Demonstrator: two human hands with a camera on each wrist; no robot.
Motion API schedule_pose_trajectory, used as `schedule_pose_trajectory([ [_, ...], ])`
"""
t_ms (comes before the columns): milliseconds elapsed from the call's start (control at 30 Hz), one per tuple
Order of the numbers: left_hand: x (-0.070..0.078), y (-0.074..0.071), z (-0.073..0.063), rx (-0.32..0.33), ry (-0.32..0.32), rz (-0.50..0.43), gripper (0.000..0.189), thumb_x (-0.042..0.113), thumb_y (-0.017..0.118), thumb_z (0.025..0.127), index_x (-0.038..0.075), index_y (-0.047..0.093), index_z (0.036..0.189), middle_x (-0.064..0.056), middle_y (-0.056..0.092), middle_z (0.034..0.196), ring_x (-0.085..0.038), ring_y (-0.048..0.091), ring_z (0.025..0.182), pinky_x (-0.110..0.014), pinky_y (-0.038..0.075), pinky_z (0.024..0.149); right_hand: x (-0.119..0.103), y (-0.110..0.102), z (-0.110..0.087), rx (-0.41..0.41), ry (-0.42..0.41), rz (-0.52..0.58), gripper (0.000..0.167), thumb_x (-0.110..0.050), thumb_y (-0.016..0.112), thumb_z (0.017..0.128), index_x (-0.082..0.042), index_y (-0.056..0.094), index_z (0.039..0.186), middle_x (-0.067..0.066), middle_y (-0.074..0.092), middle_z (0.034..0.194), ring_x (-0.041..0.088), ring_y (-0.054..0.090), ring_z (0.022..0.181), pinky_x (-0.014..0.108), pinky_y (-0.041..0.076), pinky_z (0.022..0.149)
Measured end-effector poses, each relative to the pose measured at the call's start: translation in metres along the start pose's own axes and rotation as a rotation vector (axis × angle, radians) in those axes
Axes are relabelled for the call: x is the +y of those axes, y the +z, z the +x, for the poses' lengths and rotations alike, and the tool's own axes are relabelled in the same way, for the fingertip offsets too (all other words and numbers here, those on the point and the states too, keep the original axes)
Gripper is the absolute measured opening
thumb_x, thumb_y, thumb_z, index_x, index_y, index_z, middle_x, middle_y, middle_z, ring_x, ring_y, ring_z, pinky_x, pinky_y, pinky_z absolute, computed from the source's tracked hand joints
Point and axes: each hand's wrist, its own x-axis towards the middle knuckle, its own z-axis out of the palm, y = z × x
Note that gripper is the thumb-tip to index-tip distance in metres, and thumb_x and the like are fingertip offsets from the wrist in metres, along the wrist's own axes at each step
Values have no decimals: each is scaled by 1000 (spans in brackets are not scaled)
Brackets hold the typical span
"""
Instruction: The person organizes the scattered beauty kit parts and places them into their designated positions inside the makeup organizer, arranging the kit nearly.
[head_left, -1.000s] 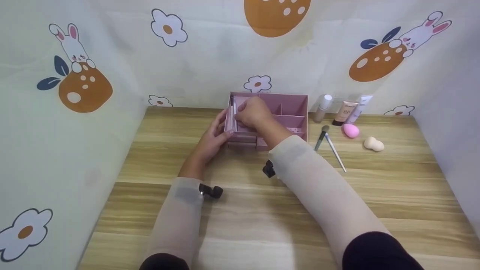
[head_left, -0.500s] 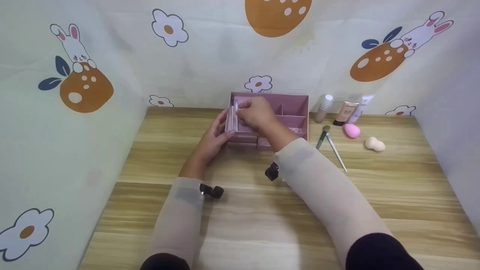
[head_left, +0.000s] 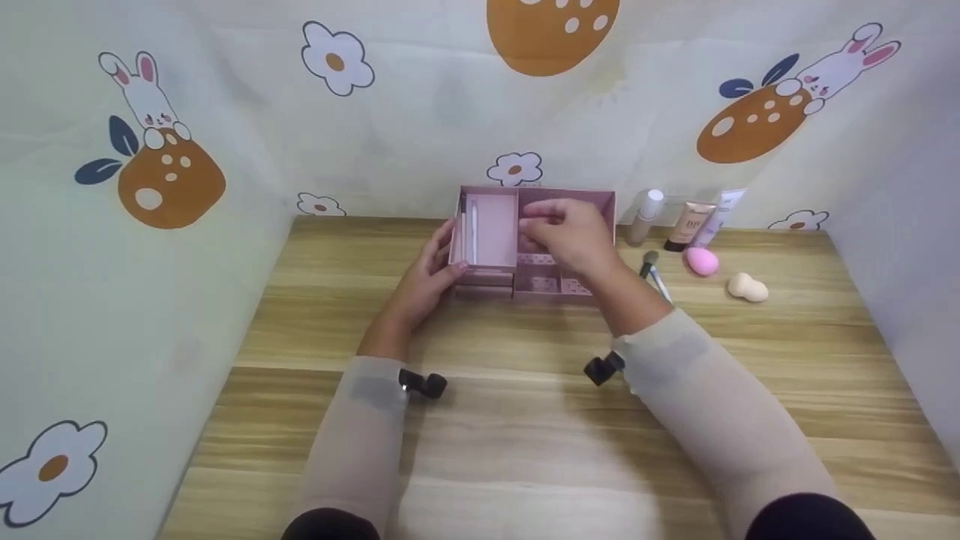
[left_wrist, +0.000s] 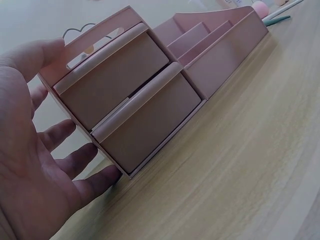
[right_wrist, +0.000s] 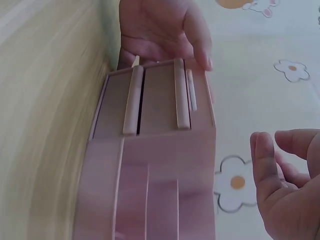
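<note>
A pink makeup organizer (head_left: 497,229) stands by the back wall, two drawers on its left half and open compartments on its right. Two slim sticks lie in its top left tray: a dark-tipped one (head_left: 463,225) and a white one (head_left: 474,229). My left hand (head_left: 427,281) holds the left end, thumb on the front upper corner, fingertips against the side wall, as the left wrist view shows. Over the right compartments hovers my right hand (head_left: 574,234), fingers loosely bent; in the right wrist view that hand (right_wrist: 290,185) carries nothing.
Right of the organizer stand a white-capped bottle (head_left: 643,217), a BB cream tube (head_left: 690,225) and a pale tube (head_left: 724,217). Before them lie a pink sponge (head_left: 702,261), a beige sponge (head_left: 748,288) and two brushes, one dark-headed (head_left: 649,262), partly behind the right forearm.
My right hand has left the white stick in the top left tray and moved right, over the right compartments. The left hand stays on the organizer's side.
</note>
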Motion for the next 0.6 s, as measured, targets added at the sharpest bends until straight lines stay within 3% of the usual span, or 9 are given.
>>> schedule_pose_trajectory([
  [233,1,0,1,-3,-23,-4,78,44,76,98,59,32,161,12,23,179,-23,28,166,-53,34,132,23,-36,-21,20,-28,24,36,-15,76,100,-4,71,134,17,78,121,20,80,96,30,67,86],
  [467,0,1,2,-9,-1,-9,80,41,76,99,53,31,164,12,26,178,-22,29,166,-51,33,133,45,-72,-38,66,-42,44,41,-16,76,100,1,69,136,-2,80,101,14,79,88,33,68,86],
  [600,0,0,2,-1,-11,-2,81,44,76,98,53,30,164,15,25,178,-20,28,166,-50,31,134,59,-93,-46,94,-38,76,41,-14,75,100,4,67,136,-6,79,98,12,78,87,29,68,84],
])
